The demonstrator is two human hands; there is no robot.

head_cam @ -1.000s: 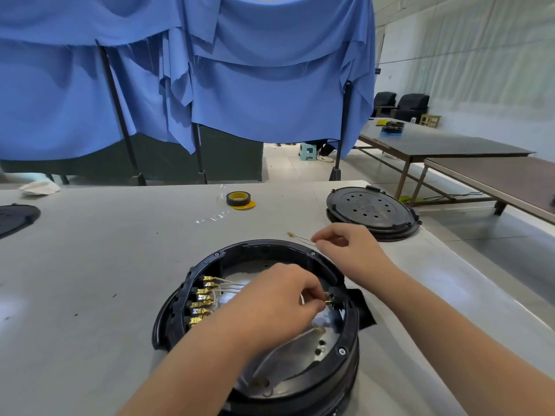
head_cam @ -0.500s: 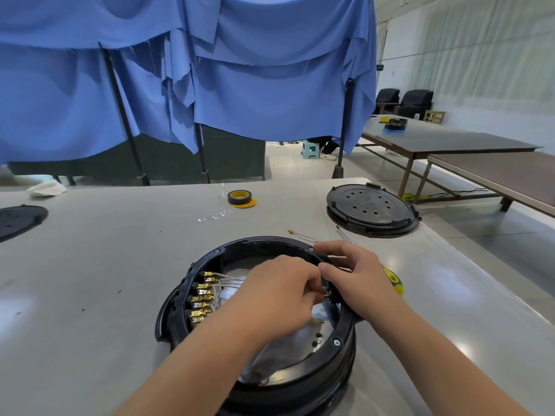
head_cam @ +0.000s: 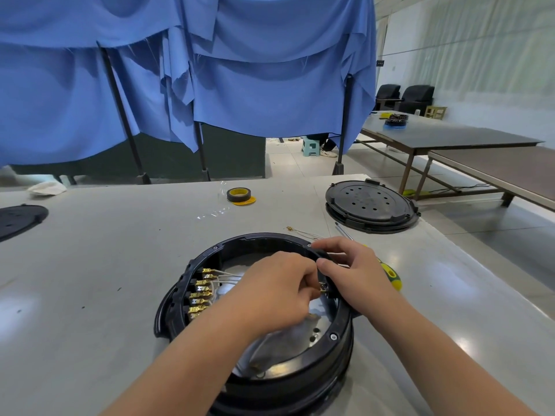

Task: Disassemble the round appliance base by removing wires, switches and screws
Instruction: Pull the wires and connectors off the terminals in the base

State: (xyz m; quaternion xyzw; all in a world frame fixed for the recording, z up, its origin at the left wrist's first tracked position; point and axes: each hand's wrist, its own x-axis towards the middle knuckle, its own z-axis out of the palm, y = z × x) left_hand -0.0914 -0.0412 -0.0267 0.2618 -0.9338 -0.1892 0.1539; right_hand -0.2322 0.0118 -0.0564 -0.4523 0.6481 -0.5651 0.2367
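Note:
The round black appliance base (head_cam: 177,301) lies open side up on the grey table, near the front edge. A row of brass wire terminals (head_cam: 201,295) with pale wires lines its left inner wall. My left hand (head_cam: 279,292) reaches across the inside and pinches a small brass terminal (head_cam: 322,288) at the right inner wall. My right hand (head_cam: 357,271) grips the base's right rim just beside that terminal, thumb inside and fingers over the edge. A loose pale wire (head_cam: 300,231) lies on the table behind the base.
A yellow-green-handled screwdriver (head_cam: 390,274) lies behind my right hand. A black round lid (head_cam: 371,205) sits at the back right, a tape roll (head_cam: 238,195) at the back centre, and a black disc (head_cam: 18,219) at the far left. The table edge runs along the right.
My right hand has come back from the loose wire on the table and closed on the base's right rim. My left hand has stayed at the terminal on the right inner wall.

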